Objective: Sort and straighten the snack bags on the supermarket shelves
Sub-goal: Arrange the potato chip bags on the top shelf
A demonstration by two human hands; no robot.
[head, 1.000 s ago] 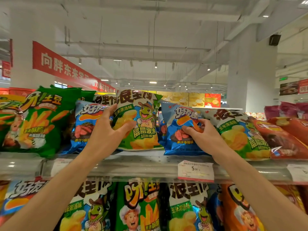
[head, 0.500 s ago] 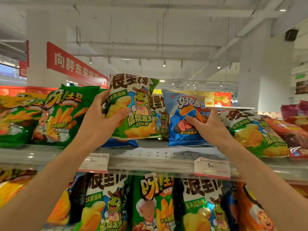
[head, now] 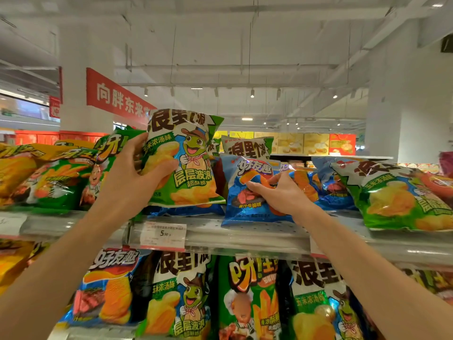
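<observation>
Now, at the left end of the top shelf (head: 245,233) a heap of yellow and green bags (head: 49,173) lies tipped over, tops leaning toward you. Next to them your left hand (head: 132,177) grips the green bag (head: 186,160), thumb curled across its front and fingers wrapped behind its left edge. That bag is upright, long axis vertical, lifted clear of the shelf, with a flat blue bag (head: 186,210) lying beneath it at the front edge. Just to its right your right hand (head: 279,192) holds the blue bag (head: 247,190), thumb pressed on the front panel and fingers curled round its right side. This one stands on its bottom seam near the front edge, tilted slightly back. The two held bags almost touch, green overlapping blue at their facing edges. Further right, another green bag (head: 397,197) lies slumped on its side.

I'd judge that the next move hangs on this: the green bag sits left of and above the blue one, so each must go to its own stack. Your left hand is nearer the green row; your right is nearer the blue bags (head: 333,185) behind it.
</observation>
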